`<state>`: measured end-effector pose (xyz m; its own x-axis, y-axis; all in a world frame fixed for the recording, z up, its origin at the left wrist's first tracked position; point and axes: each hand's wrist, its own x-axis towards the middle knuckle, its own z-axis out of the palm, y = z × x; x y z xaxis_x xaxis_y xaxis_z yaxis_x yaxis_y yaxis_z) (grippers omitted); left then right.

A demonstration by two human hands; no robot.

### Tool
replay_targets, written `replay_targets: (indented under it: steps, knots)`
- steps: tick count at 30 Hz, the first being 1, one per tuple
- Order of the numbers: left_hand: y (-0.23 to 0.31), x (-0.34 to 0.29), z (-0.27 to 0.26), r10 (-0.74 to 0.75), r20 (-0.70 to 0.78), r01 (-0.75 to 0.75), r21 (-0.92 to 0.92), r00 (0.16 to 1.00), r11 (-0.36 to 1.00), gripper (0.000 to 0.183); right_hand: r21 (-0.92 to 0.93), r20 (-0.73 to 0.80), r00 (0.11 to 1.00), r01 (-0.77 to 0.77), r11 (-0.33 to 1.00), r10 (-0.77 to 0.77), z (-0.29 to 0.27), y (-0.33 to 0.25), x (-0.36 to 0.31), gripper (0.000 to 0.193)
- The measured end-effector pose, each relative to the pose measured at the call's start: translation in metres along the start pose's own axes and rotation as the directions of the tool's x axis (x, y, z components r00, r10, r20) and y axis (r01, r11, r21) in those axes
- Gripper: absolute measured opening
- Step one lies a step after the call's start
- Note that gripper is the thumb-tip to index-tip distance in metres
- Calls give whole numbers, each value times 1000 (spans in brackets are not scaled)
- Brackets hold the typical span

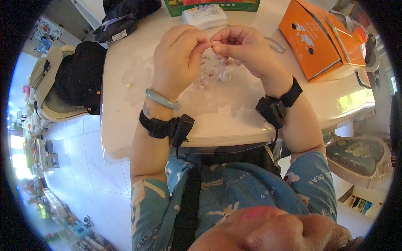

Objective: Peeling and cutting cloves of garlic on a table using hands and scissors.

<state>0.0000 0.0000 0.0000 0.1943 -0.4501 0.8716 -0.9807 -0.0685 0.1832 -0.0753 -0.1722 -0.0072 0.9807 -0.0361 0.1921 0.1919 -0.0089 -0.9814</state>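
Note:
My left hand (177,56) and my right hand (247,49) meet above the table, thumbs and fingers pinched, fingertips almost touching. Whatever sits between them is too small to make out. Under and just nearer than the hands lies a loose heap of thin, crumpled pinkish-white scraps (206,78), like papery skins. A small pale yellow piece (130,85) rests by itself on the tabletop, left of my left hand.
The pale table (201,121) has a clear cover and damp-looking patches. Toward the far side are a white packet (204,16), a green box (247,5) and a black bag (121,19). An orange box (314,42) stands right, beside a pale ring-shaped thing (275,44). Chairs flank the table.

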Motion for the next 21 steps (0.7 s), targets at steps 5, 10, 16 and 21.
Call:
replay_targets:
  steps: [5, 10, 16, 21]
  knots:
    - [4, 4, 6, -11, 82, 15, -43, 997, 999, 7, 68, 68, 997, 30, 997, -34, -7, 6, 4, 22]
    - [1, 1, 8, -11, 73, 17, -75, 997, 997, 8, 377, 74, 995, 39, 925, -72, -8, 6, 5, 21]
    - [12, 3, 2, -123, 4, 123, -121, 992, 985, 11, 450, 99, 989, 57, 891, -114, -13, 8, 5, 18]
    - [7, 3, 0, -81, -66, 72, -126, 994, 989, 15, 352, 121, 986, 65, 934, -114, -9, 6, 3, 20]
